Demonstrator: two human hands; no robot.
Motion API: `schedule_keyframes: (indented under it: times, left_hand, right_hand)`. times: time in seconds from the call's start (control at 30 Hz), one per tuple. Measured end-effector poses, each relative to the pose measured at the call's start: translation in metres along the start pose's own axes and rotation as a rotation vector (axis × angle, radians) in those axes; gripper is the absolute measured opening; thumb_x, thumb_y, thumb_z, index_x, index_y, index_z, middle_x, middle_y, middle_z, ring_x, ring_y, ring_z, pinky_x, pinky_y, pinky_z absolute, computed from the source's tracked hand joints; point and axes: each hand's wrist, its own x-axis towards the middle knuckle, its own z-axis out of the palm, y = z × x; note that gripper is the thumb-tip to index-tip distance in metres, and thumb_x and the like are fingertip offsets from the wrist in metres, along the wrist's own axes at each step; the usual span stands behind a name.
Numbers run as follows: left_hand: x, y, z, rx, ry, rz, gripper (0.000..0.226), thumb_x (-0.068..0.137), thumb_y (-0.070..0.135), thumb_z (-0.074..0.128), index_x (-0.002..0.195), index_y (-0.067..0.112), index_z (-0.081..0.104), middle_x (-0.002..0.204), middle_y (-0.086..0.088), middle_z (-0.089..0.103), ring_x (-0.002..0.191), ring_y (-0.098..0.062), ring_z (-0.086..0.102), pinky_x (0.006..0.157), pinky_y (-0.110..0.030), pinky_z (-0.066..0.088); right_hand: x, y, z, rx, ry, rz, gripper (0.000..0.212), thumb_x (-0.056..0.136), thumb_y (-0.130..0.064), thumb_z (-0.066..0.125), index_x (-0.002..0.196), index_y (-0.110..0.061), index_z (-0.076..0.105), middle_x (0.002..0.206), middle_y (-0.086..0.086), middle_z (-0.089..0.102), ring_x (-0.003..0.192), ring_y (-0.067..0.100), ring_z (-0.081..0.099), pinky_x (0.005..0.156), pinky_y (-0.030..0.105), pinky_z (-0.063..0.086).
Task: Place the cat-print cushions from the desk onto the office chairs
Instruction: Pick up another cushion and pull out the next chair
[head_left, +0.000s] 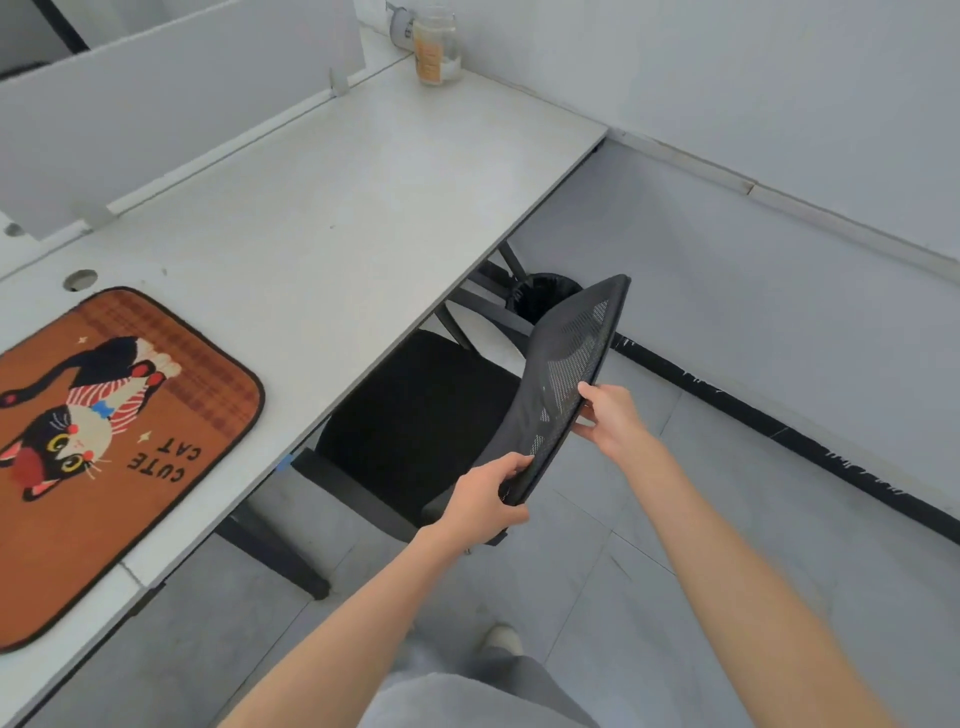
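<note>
So both hands (488, 493) (613, 421) grip the chair back (571, 374); cushion (104, 441) waits lower left on the desk (363, 182), seat (415, 415) bare.

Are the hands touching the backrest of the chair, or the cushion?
Touching the backrest only. The head view shows the left hand and right hand gripping the mesh backrest edge; the cushion lies apart on the desk.

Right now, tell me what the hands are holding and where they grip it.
Both hands grip the mesh chair back by its top edge: left hand at the near corner, right hand farther along. The cat-print cushion lies untouched on the desk.
</note>
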Motion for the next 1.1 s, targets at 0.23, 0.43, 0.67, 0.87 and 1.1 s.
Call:
schedule_keyframes:
  times: [0.23,0.43,0.67,0.87,1.1]
  left_hand:
    - [-0.023,0.012,0.036,0.02,-0.028,0.066,0.052,0.071,0.015,0.063,0.121,0.027,0.052,0.113,0.007,0.063,0.096,-0.021,0.064,0.085,-0.035,0.054]
    - [-0.037,0.025,0.061,0.042,-0.066,0.104,0.052,0.071,0.013,0.063,0.121,0.025,0.052,0.1,0.016,0.054,0.093,-0.025,0.066,0.083,-0.03,0.051]
    - [-0.045,0.04,0.092,0.057,-0.118,0.141,0.053,0.07,0.015,0.064,0.12,0.025,0.053,0.111,0.003,0.065,0.099,-0.022,0.064,0.084,-0.027,0.05]
    - [-0.05,0.053,0.115,0.064,-0.131,0.16,0.052,0.072,0.018,0.066,0.122,0.023,0.052,0.115,0.001,0.065,0.105,-0.019,0.06,0.09,-0.029,0.048]
    - [-0.052,0.052,0.127,0.081,-0.153,0.194,0.057,0.073,0.022,0.068,0.127,0.021,0.049,0.121,0.001,0.061,0.109,-0.018,0.058,0.094,-0.032,0.048]
  right_hand:
    - [-0.025,0.023,-0.038,0.042,0.081,-0.022,0.028,0.094,-0.005,0.04,0.069,-0.011,0.049,0.071,0.006,0.053,0.064,0.014,0.05,0.056,0.032,0.047]
    - [-0.044,0.037,-0.072,0.087,0.119,-0.024,0.029,0.095,-0.005,0.041,0.068,-0.013,0.048,0.07,0.003,0.053,0.064,0.013,0.05,0.059,0.033,0.047]
    - [-0.061,0.046,-0.111,0.143,0.169,-0.025,0.027,0.094,-0.004,0.043,0.069,-0.012,0.048,0.07,0.004,0.054,0.066,0.013,0.052,0.061,0.034,0.048]
    - [-0.068,0.052,-0.136,0.14,0.214,-0.027,0.026,0.095,-0.006,0.042,0.07,-0.012,0.049,0.072,0.004,0.054,0.066,0.013,0.052,0.061,0.033,0.047]
    - [-0.074,0.058,-0.153,0.123,0.181,-0.012,0.025,0.095,-0.008,0.043,0.072,-0.013,0.051,0.074,0.003,0.055,0.068,0.013,0.053,0.064,0.033,0.048]
